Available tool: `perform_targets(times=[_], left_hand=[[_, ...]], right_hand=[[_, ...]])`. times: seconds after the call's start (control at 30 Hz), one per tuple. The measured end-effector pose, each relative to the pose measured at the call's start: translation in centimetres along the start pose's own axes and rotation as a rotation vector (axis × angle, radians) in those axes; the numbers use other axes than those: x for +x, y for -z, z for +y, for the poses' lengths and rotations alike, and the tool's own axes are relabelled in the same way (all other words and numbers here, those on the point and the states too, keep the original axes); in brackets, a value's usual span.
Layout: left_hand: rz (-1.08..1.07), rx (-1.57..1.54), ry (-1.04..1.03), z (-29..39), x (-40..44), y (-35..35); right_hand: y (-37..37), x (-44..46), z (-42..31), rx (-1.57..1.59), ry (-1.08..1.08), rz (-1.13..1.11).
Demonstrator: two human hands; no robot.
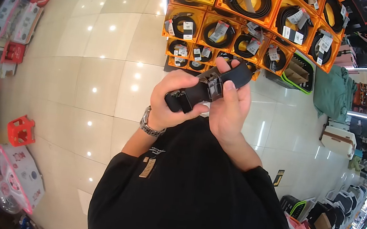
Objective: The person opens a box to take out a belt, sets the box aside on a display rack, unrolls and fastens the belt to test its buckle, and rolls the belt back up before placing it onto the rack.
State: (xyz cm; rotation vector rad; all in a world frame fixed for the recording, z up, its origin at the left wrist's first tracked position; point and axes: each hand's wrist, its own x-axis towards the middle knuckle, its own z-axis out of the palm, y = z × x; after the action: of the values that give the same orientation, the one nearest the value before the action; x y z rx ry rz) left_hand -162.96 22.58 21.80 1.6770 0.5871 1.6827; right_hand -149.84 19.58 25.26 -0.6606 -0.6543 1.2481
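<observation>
Both of my hands hold a rolled black belt (195, 95) with a dark metal buckle, raised in front of my chest. My left hand (170, 97), a metal watch (147, 122) on its wrist, is closed round the belt's left end. At the other end, my right hand (232, 109) grips the belt (240, 75) beside the buckle (215, 89), its thumb lying on the strap. Beyond my hands stand orange display boxes (200, 25), each with a coiled black belt (217, 34) and white tags. My fingers cover part of the held belt.
A green-edged black basket (298, 73) stands right of the display, near a green cloth cover (334, 93) and a cream suitcase (338, 142). A red stool (21, 130) and a pink-and-white toy box (20, 176) are on the left. Pale glossy tiles (75, 113) form the floor.
</observation>
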Motion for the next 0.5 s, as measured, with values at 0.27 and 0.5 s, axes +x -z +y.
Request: perform_targets(times=[0.27,0.5], left_hand=[[0.199,-0.082,-0.03,1.5,-0.6,1.1],[0.434,-0.403,0.098,1.2,-2.4,7.9]], right_hand=[[2.4,1.9,-1.9,0.301,-0.088,0.212],[8.2,2.4,-3.4,0.339,0.021,0.294]])
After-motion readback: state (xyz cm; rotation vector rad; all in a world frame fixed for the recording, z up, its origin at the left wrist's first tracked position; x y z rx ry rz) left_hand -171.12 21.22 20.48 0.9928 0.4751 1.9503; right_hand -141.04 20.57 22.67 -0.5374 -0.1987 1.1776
